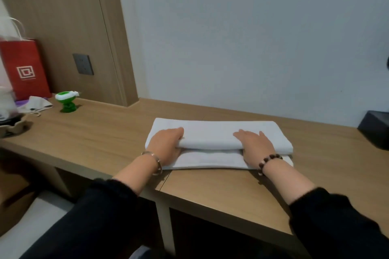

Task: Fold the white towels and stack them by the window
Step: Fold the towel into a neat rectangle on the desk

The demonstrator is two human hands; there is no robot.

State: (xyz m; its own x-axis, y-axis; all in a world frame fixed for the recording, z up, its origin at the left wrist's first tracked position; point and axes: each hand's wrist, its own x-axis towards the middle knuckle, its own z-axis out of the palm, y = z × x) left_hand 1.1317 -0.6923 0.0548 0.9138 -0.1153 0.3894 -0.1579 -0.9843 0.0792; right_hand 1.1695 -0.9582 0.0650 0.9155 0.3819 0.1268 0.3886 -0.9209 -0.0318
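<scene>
Squarely on the wooden worktop (94, 132), close to the wall, lies a folded white towel (210, 134). Both arms reach forward over it. The left hand (166, 147) has its grip curled round the upper fold, while the right hand (255, 145) presses flat, fingers straight, grasping nothing.

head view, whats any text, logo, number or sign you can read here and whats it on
No text here is legible enough to quote.
Red paper bag: white square logo with a line of small print beneath, too blurred to read.
White pouch: dark marks, too blurred to read.
White towel, green and white gadget, wall socket: no text visible.
</scene>
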